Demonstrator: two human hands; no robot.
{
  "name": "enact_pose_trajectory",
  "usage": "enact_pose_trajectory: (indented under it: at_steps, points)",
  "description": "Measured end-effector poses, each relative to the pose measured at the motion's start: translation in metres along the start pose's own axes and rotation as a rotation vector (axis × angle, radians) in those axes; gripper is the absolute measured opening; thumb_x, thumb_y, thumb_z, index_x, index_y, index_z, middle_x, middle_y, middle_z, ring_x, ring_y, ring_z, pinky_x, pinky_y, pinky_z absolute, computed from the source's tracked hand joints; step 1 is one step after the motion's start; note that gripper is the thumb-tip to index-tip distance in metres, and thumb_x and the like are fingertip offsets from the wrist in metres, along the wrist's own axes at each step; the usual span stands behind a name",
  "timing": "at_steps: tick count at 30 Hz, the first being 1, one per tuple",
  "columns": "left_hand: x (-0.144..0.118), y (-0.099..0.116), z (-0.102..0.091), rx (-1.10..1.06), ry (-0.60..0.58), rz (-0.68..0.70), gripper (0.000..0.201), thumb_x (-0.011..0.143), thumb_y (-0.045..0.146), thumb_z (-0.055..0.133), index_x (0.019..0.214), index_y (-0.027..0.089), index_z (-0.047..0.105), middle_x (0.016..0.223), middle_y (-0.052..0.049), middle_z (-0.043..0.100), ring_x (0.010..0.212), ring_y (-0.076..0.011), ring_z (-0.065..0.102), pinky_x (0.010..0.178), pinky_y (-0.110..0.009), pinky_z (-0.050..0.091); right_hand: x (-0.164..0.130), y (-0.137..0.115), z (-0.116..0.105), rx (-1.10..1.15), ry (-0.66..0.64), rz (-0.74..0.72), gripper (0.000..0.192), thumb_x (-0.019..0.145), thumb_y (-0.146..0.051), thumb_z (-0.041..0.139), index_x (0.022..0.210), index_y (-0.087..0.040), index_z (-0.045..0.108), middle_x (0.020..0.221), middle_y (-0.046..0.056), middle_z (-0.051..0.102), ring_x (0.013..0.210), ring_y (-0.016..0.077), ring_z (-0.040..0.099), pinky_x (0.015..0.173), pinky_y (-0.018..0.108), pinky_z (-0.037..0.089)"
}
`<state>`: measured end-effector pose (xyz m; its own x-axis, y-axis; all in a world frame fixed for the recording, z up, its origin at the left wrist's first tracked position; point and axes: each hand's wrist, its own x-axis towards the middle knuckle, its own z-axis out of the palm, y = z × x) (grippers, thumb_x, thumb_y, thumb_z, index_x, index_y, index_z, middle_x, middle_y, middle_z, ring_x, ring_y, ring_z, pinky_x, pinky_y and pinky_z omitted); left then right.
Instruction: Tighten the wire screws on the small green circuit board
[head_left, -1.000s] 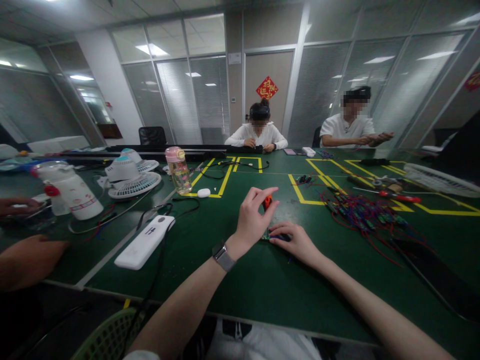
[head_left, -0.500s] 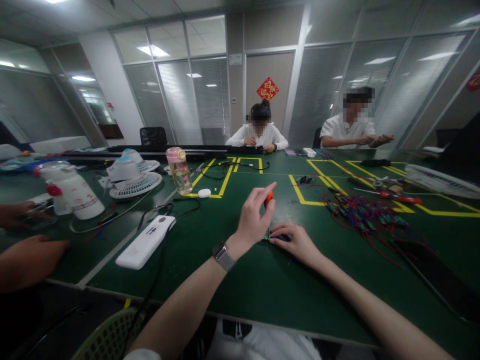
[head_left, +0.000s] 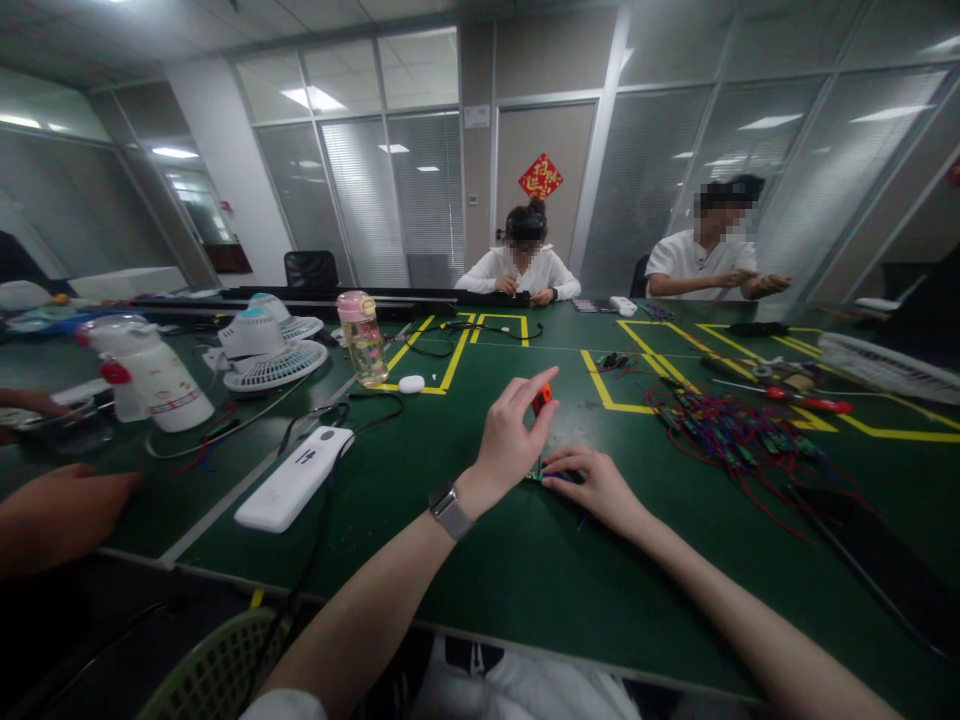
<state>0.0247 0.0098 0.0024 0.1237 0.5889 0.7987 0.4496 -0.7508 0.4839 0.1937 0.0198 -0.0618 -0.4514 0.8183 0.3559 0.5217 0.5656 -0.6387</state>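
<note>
Here the left hand (head_left: 506,440) pinches an orange-handled tool (head_left: 541,398) upright, while the right hand (head_left: 596,487) presses a small circuit board (head_left: 536,474) flat.

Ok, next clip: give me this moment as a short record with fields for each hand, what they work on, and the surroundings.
left hand: raised, pinching a small orange-handled tool
right hand: flat on table, pressing a small circuit board
surface: green table with yellow tape
right side: wire pile
left side: white power bank, desk fan
</note>
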Motion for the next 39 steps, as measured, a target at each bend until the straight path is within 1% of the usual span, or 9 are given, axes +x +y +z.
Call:
enact_pose_trajectory:
  at_steps: [4, 8, 10, 14, 19, 24, 27, 33, 39]
  points:
    - [-0.0002, 0.0011, -0.0013, 0.038, 0.018, -0.015, 0.030, 0.090, 0.028, 0.058, 0.119, 0.023, 0.060, 0.093, -0.003, 0.059, 0.084, -0.0151, 0.058, 0.081, -0.029, 0.050, 0.0000, -0.0009, -0.0004, -0.010, -0.002, 0.002, 0.011, 0.077, -0.028, 0.070, 0.083, -0.023, 0.078, 0.096, 0.008, 0.073, 0.092, 0.0247, 0.067, 0.088, 0.040, 0.051]
    - [-0.0004, -0.0007, -0.0010, -0.101, -0.039, -0.025, 0.040, 0.097, 0.019, 0.039, 0.136, 0.022, 0.046, 0.120, -0.008, 0.062, 0.107, -0.0179, 0.060, 0.094, -0.034, 0.048, 0.0001, -0.0004, -0.0002, -0.015, 0.002, -0.001, 0.011, 0.077, -0.028, 0.070, 0.083, -0.022, 0.078, 0.096, 0.008, 0.074, 0.092, 0.0247, 0.067, 0.087, 0.040, 0.051]
    - [-0.0003, -0.0025, 0.0004, -0.192, -0.046, -0.059, 0.041, 0.097, 0.018, 0.039, 0.137, 0.022, 0.045, 0.127, -0.009, 0.060, 0.106, -0.0177, 0.063, 0.092, -0.034, 0.051, 0.0002, -0.0006, -0.0005, -0.015, 0.000, 0.003, 0.012, 0.077, -0.028, 0.070, 0.083, -0.022, 0.078, 0.097, 0.008, 0.073, 0.093, 0.0248, 0.066, 0.088, 0.040, 0.051]
    - [0.0009, -0.0035, 0.0019, -0.260, -0.029, -0.091, 0.035, 0.093, 0.019, 0.050, 0.127, 0.021, 0.054, 0.114, -0.007, 0.066, 0.089, -0.0143, 0.066, 0.080, -0.028, 0.054, 0.0001, -0.0016, -0.0017, -0.009, -0.017, 0.009, 0.012, 0.078, -0.029, 0.070, 0.085, -0.023, 0.078, 0.097, 0.007, 0.073, 0.093, 0.0243, 0.066, 0.088, 0.040, 0.050]
    - [0.0030, 0.0002, -0.0028, -0.085, 0.049, -0.051, 0.023, 0.086, 0.025, 0.064, 0.108, 0.020, 0.066, 0.092, -0.003, 0.062, 0.081, -0.0140, 0.059, 0.076, -0.028, 0.052, 0.0000, -0.0012, -0.0014, 0.000, -0.010, -0.001, 0.012, 0.078, -0.029, 0.069, 0.085, -0.023, 0.078, 0.097, 0.007, 0.073, 0.092, 0.0239, 0.066, 0.087, 0.039, 0.050]
    - [0.0026, 0.0002, -0.0047, -0.194, -0.020, -0.057, 0.033, 0.097, 0.019, 0.040, 0.126, 0.021, 0.056, 0.109, -0.007, 0.063, 0.094, -0.0155, 0.061, 0.085, -0.031, 0.050, 0.0002, -0.0003, -0.0005, -0.009, -0.005, -0.008, 0.012, 0.078, -0.029, 0.069, 0.084, -0.023, 0.078, 0.096, 0.007, 0.073, 0.092, 0.0240, 0.066, 0.088, 0.039, 0.050]
    - [0.0023, -0.0004, -0.0034, -0.235, -0.030, -0.067, 0.032, 0.096, 0.020, 0.042, 0.125, 0.021, 0.056, 0.106, -0.007, 0.064, 0.087, -0.0144, 0.063, 0.080, -0.029, 0.051, 0.0003, -0.0003, -0.0010, -0.012, -0.004, -0.012, 0.012, 0.078, -0.030, 0.069, 0.084, -0.024, 0.078, 0.096, 0.007, 0.074, 0.092, 0.0243, 0.066, 0.088, 0.040, 0.050]
    - [0.0041, 0.0013, -0.0029, -0.074, 0.061, -0.065, 0.018, 0.086, 0.023, 0.063, 0.103, 0.019, 0.067, 0.090, -0.003, 0.057, 0.076, -0.0126, 0.055, 0.072, -0.025, 0.049, -0.0001, -0.0018, -0.0022, -0.023, -0.018, 0.002, 0.013, 0.078, -0.029, 0.069, 0.086, -0.024, 0.078, 0.097, 0.007, 0.073, 0.093, 0.0244, 0.066, 0.089, 0.040, 0.049]
    - [0.0029, -0.0027, -0.0043, -0.201, -0.019, -0.102, 0.035, 0.095, 0.016, 0.041, 0.126, 0.021, 0.056, 0.108, -0.006, 0.063, 0.091, -0.0154, 0.061, 0.083, -0.030, 0.050, 0.0001, -0.0019, -0.0030, -0.014, -0.023, -0.007, 0.013, 0.079, -0.030, 0.069, 0.086, -0.024, 0.078, 0.097, 0.007, 0.073, 0.093, 0.0245, 0.066, 0.089, 0.041, 0.050]
